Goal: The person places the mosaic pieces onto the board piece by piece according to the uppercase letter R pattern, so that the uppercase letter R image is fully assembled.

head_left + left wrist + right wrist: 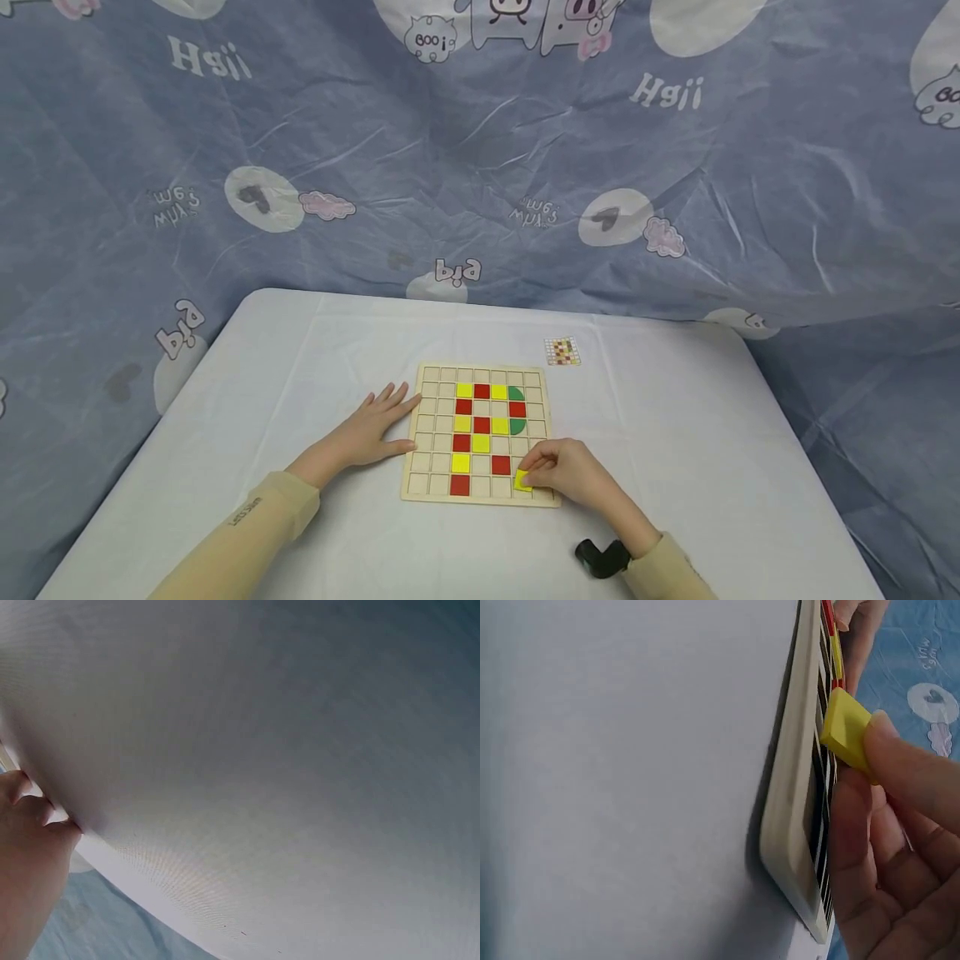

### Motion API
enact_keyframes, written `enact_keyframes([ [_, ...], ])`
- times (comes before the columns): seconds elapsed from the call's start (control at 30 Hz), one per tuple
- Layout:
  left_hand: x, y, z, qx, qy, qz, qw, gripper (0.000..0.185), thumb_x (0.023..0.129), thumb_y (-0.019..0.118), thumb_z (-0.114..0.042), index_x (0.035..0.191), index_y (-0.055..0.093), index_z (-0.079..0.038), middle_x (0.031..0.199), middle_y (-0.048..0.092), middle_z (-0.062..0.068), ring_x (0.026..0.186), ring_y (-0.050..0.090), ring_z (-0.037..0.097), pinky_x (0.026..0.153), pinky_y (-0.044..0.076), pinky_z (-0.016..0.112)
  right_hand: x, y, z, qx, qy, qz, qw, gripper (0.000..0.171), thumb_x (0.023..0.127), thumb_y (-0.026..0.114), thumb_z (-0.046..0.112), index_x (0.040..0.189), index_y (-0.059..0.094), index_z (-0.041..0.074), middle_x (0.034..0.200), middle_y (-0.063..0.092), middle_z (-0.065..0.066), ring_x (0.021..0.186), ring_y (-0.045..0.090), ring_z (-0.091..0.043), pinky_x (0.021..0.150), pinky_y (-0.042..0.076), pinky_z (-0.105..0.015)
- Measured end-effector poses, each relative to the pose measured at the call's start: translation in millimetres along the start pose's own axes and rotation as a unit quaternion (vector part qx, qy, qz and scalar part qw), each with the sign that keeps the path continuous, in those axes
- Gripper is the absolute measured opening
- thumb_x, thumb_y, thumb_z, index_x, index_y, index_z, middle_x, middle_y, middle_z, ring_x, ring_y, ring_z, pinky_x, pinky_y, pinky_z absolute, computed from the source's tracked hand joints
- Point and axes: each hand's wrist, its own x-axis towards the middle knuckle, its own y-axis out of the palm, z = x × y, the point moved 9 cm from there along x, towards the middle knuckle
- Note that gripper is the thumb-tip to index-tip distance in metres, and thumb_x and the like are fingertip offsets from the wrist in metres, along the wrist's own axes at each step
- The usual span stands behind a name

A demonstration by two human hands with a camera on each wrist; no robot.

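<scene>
While blue printed cloth (480, 167) backs white table (675, 467), right hand (573, 473) grip pinching yellow tile (522, 480), left hand (371, 429) flat.

- A table (300, 350) with rounded corners stands under a plain white cloth, backed by a blue printed drape.
- A wooden grid board (414, 467) lies flat near the table's front middle, red, yellow and green tiles set in some cells.
- A small pattern card (562, 351) lies just beyond the board's far right corner, apart from it.
- The left hand (371, 429) rests flat on the cloth, touching the board's left edge.
</scene>
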Motion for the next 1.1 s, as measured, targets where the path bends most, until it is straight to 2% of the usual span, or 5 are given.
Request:
enact_keyframes([
  [0.2, -0.9, 1.1, 0.2, 0.001, -0.003, 0.002, 1.0000, 0.083, 0.088, 0.066, -0.054, 0.155, 0.032, -0.020, 0.164, 0.021, 0.014, 0.152, 0.012, 0.040, 0.122, 0.011, 0.060, -4.4, 6.3, 2.7, -0.024, -0.011, 0.002, 1.000, 0.009, 0.079, 0.080, 0.006, 0.079, 0.073, 0.013, 0.067, 0.062, 0.006, 0.061, 0.054, -0.007, 0.055, 0.045, -0.018],
  [0.77, -0.6, 4.1, 4.0, -0.002, -0.006, 0.005, 1.0000, 0.084, 0.088, 0.066, -0.056, 0.155, 0.032, -0.021, 0.164, 0.020, 0.014, 0.152, 0.011, 0.039, 0.122, 0.011, 0.060, -8.1, 12.5, 5.4, -0.069, -0.028, -0.040, 0.996, 0.016, 0.075, 0.084, 0.007, 0.079, 0.071, 0.013, 0.073, 0.056, 0.005, 0.065, 0.050, -0.007, 0.056, 0.044, -0.018],
  [1.1, -1.9, 4.9, 6.6, 0.002, -0.012, 0.005, 0.9999, 0.084, 0.087, 0.066, -0.057, 0.155, 0.032, -0.022, 0.164, 0.020, 0.012, 0.152, 0.012, 0.038, 0.122, 0.012, 0.059, -6.9, 5.7, 1.9, -0.042, -0.002, -0.033, 0.999, 0.005, 0.087, 0.076, 0.016, 0.087, 0.071, 0.014, 0.073, 0.058, 0.006, 0.068, 0.052, -0.010, 0.058, 0.044, -0.018],
])
